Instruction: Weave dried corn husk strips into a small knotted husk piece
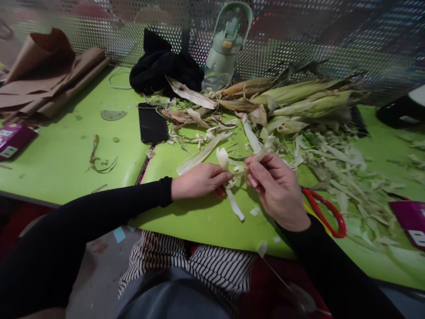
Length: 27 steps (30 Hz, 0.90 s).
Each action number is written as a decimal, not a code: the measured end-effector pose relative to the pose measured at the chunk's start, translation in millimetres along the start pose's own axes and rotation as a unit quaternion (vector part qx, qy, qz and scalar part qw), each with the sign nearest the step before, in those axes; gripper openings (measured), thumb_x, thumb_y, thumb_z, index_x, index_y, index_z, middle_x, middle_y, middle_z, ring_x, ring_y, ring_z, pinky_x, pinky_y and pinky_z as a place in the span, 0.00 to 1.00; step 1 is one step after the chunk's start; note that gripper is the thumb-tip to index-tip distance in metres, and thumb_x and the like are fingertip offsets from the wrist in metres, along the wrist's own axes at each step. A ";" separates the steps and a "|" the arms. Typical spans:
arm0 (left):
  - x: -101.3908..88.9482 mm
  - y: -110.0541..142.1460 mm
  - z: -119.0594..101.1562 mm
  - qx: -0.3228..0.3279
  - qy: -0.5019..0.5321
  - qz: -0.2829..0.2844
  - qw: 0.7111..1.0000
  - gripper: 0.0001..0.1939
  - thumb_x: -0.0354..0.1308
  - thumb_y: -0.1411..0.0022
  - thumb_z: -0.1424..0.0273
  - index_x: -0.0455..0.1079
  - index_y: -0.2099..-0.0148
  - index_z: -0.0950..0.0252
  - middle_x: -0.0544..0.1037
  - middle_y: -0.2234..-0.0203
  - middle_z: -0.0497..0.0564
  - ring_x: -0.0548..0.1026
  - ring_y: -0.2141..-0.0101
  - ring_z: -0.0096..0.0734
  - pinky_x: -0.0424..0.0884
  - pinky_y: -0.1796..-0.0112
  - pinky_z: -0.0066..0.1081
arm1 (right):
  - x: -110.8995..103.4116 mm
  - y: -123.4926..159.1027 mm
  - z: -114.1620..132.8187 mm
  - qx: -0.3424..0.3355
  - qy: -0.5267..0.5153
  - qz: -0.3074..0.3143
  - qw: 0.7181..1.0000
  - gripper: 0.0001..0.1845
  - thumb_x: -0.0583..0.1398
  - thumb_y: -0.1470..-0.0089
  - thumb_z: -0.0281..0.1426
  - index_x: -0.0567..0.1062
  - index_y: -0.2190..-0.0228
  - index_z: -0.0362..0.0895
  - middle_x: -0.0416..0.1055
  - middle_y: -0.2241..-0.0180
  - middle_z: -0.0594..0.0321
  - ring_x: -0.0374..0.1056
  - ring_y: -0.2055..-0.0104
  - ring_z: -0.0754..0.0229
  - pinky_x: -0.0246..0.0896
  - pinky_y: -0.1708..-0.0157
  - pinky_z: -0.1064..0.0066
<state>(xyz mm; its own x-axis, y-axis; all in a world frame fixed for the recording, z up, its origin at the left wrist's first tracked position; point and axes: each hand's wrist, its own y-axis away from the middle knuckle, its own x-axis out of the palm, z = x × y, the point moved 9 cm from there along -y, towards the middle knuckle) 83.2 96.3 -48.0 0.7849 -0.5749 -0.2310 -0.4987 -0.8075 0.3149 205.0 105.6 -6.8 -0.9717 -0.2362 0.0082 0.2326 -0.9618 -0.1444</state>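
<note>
My left hand (199,180) and my right hand (277,188) hover just above the green table (63,155), both pinched on a thin pale strip of corn husk (241,170) stretched between them. A curled white husk end (222,157) sticks up from the left fingers. Another pale strip (235,204) hangs down below the hands. Behind them lies a heap of corn cobs in their husks (299,99).
Torn husk scraps (335,168) cover the table's right side. Red-handled scissors (323,212) lie by my right wrist. A black phone (152,122), black cloth (162,66), pale green bottle (226,44), brown paper (46,75) and purple boxes (11,139) sit around.
</note>
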 end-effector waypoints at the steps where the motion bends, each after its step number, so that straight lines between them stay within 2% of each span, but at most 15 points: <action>1: 0.9 -0.8 2.5 -0.012 0.033 0.005 0.999 0.17 0.51 0.28 0.64 0.65 0.69 0.66 0.80 0.74 0.50 0.78 0.72 0.26 0.73 0.64 0.29 | 2.0 1.3 1.9 -0.006 0.007 0.011 1.000 0.09 0.65 0.41 0.41 0.78 0.65 0.49 0.71 0.70 0.67 0.59 0.78 0.70 0.51 0.83 0.75; 4: 4.5 -3.3 7.8 -0.035 0.137 0.025 0.990 0.16 0.50 0.27 0.65 0.63 0.69 0.66 0.79 0.76 0.49 0.77 0.74 0.24 0.74 0.64 0.29 | 3.7 5.3 13.7 -0.047 0.064 0.019 0.997 0.09 0.61 0.36 0.41 0.77 0.64 0.49 0.71 0.73 0.68 0.61 0.78 0.68 0.53 0.82 0.74; 6: 7.5 -4.4 8.7 -0.040 0.200 0.042 0.978 0.16 0.50 0.27 0.66 0.62 0.68 0.67 0.78 0.77 0.49 0.77 0.75 0.23 0.74 0.64 0.29 | 3.4 7.9 26.4 -0.099 0.159 0.009 0.982 0.07 0.60 0.36 0.38 0.77 0.63 0.50 0.68 0.77 0.70 0.60 0.79 0.67 0.54 0.80 0.72; 10: 8.1 -3.6 8.3 -0.048 0.247 0.050 0.966 0.14 0.53 0.28 0.66 0.66 0.67 0.69 0.78 0.77 0.50 0.77 0.74 0.24 0.75 0.62 0.33 | 17.5 13.5 46.3 -0.210 0.363 0.028 0.908 0.05 0.62 0.40 0.30 0.76 0.69 0.48 0.73 0.75 0.67 0.62 0.78 0.65 0.55 0.79 0.69; 12: 6.8 -2.3 6.1 -0.047 0.261 0.047 0.963 0.14 0.55 0.29 0.67 0.68 0.66 0.70 0.79 0.76 0.51 0.78 0.73 0.26 0.76 0.59 0.35 | 25.5 16.5 50.4 -0.254 0.409 0.042 0.875 0.07 0.62 0.41 0.27 0.74 0.71 0.48 0.74 0.75 0.65 0.65 0.77 0.63 0.59 0.77 0.67; 14: 4.5 -1.3 2.8 -0.037 0.278 0.039 0.959 0.15 0.53 0.29 0.66 0.69 0.67 0.70 0.79 0.75 0.53 0.78 0.72 0.26 0.76 0.58 0.36 | 29.1 17.2 49.7 -0.266 0.434 0.047 0.860 0.07 0.62 0.41 0.27 0.73 0.71 0.48 0.75 0.74 0.64 0.67 0.75 0.61 0.62 0.75 0.65; 18: 1.4 -1.1 -1.0 -0.018 0.319 0.028 0.947 0.14 0.48 0.29 0.74 0.69 0.67 0.71 0.80 0.73 0.55 0.79 0.69 0.26 0.76 0.55 0.36 | 26.6 15.4 44.3 -0.247 0.464 0.038 0.850 0.06 0.61 0.39 0.28 0.72 0.68 0.50 0.76 0.72 0.62 0.70 0.73 0.57 0.64 0.74 0.62; 21: 2.8 -1.9 -2.7 -0.004 0.325 0.037 0.945 0.10 0.49 0.31 0.79 0.67 0.67 0.70 0.79 0.73 0.52 0.79 0.67 0.24 0.74 0.51 0.36 | 24.0 15.8 44.3 -0.248 0.473 0.026 0.845 0.06 0.60 0.38 0.29 0.72 0.68 0.50 0.76 0.71 0.61 0.71 0.72 0.56 0.64 0.73 0.61; 24: 4.3 -2.5 -3.8 0.009 0.297 0.042 0.954 0.09 0.51 0.30 0.77 0.67 0.65 0.70 0.78 0.72 0.50 0.78 0.65 0.23 0.73 0.50 0.37 | 21.6 15.9 45.9 -0.253 0.465 0.016 0.848 0.05 0.61 0.38 0.29 0.72 0.68 0.49 0.76 0.71 0.61 0.71 0.72 0.56 0.64 0.72 0.62; 27: 4.4 -2.6 -5.7 0.026 0.271 0.043 0.961 0.09 0.50 0.29 0.76 0.68 0.63 0.71 0.78 0.69 0.52 0.78 0.64 0.24 0.72 0.49 0.37 | 21.0 12.8 44.4 -0.243 0.441 0.035 0.863 0.06 0.61 0.39 0.28 0.72 0.69 0.49 0.75 0.72 0.62 0.70 0.72 0.58 0.63 0.73 0.64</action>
<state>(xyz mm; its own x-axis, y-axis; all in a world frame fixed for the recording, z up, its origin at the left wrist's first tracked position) 90.0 96.6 -44.6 0.8086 -0.4988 0.3122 -0.5778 -0.7732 0.2612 189.4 82.3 35.4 -0.6591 0.1120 -0.7437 0.4562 -0.7266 -0.5137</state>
